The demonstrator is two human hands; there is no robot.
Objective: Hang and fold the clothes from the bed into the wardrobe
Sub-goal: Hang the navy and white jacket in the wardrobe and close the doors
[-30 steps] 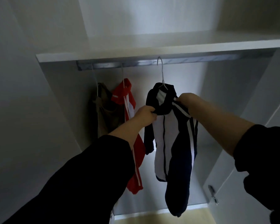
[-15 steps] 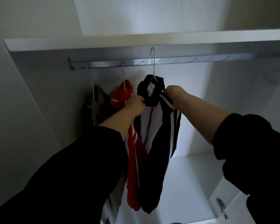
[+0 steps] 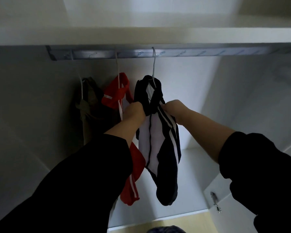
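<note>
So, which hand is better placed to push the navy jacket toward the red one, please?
Likely the right hand: it grips the navy jacket on the outer side; the left hand sits between it and the red jacket.

A: The rail (image 3: pixel 175 53), upper middle?
B: Dull brushed metal; the hanger (image 3: pixel 154 64) is thin bare wire.
A: The clothes?
B: The navy-and-white jacket (image 3: pixel 158 140) is smooth, faintly shiny cloth; the red garment (image 3: pixel 112 98) likewise; the olive garment (image 3: pixel 89 101) matt; the shelf (image 3: pixel 158 36) smooth white board; the handle (image 3: pixel 215 201), lower right, glossy metal.

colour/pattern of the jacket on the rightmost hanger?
The jacket is dark navy with white panels and stripes; head view shows it.
</note>
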